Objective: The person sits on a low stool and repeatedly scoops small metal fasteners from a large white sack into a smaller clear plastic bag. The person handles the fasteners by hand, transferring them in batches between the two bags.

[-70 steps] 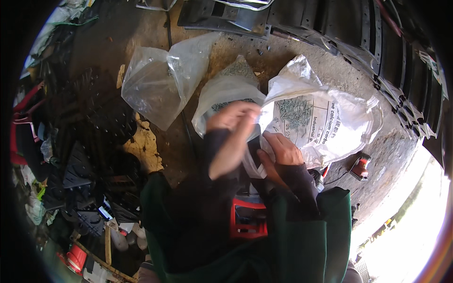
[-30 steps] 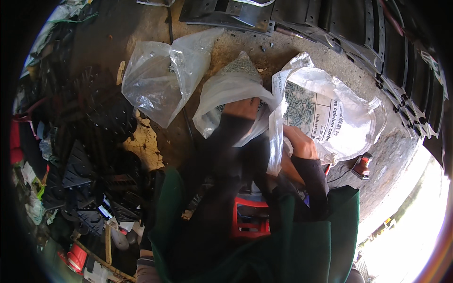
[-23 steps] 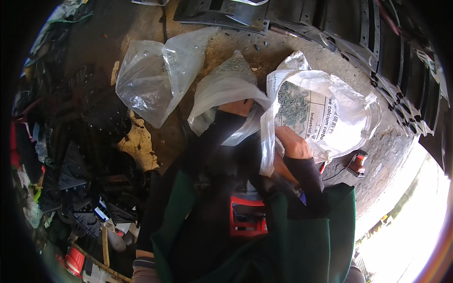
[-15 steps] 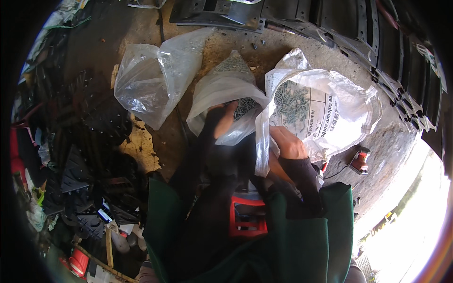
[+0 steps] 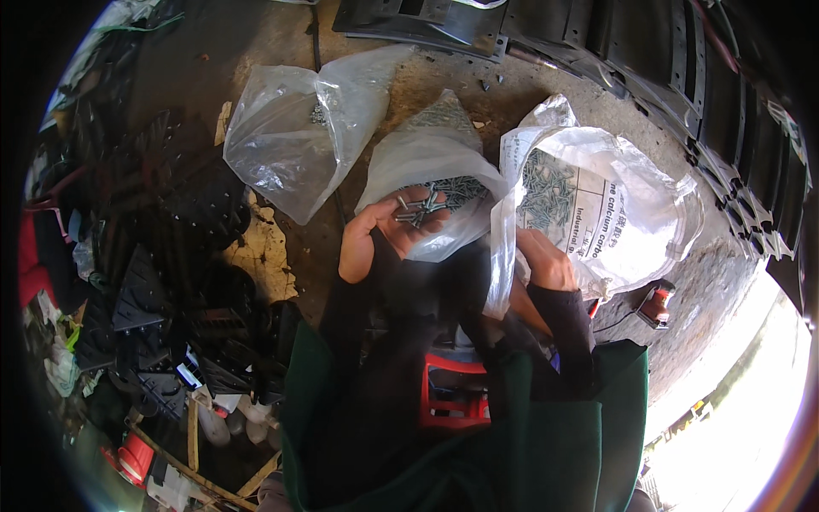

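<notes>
My left hand (image 5: pixel 388 232) is palm up just outside the mouth of a clear plastic bag of screws (image 5: pixel 435 162), cupping a small heap of grey screws (image 5: pixel 420 207). My right hand (image 5: pixel 542 258) pinches the edge of a second, larger clear bag (image 5: pixel 614 209) with a printed label, which also holds screws. That bag's rim is pulled up toward me. Both bags rest on a dusty concrete floor. Dark sleeves cover both forearms.
A third crumpled clear bag (image 5: pixel 299 128) lies to the left. Black plastic parts (image 5: pixel 171 247) are piled along the left side, black slotted panels (image 5: pixel 682 68) along the top right. A red stool (image 5: pixel 452 397) is under me; a small red tool (image 5: pixel 655 305) lies at right.
My left hand went into the middle bag and has come back out holding a handful of screws. My right hand shifted from the bag's front to gripping the labelled bag's edge.
</notes>
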The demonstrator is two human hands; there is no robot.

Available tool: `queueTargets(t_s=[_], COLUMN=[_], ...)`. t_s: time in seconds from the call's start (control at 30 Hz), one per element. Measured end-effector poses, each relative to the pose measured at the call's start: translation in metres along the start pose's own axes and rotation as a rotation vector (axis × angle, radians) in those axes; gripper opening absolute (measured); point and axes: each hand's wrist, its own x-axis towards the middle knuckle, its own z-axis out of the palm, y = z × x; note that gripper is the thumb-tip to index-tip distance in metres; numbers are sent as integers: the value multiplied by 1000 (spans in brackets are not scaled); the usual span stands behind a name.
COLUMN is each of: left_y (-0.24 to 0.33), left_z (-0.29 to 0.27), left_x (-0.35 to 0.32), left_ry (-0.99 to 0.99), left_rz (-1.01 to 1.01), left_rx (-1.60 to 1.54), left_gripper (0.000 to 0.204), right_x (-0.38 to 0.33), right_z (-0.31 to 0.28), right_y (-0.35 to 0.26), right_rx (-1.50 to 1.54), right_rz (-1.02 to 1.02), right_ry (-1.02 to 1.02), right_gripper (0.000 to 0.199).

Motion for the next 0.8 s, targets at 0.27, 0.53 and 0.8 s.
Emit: queueTargets(t_s=[0.27,0.53,0.8], left_y=[11,28,8], left_z=[18,83,141], left_x=[-12,-41,-24], left_ry=[-28,-418,-451], left_rz=[-43,-95,29], left_rx=[27,163,1091], left_gripper=[52,61,46], right_x=[2,-3,-3], right_z=[-2,13,36], right_y=[-2,1,3], right_rx=[3,-14,-56], right_rz=[6,-67,26], right_ry=[-5,25,-21], right_gripper=[42,39,36])
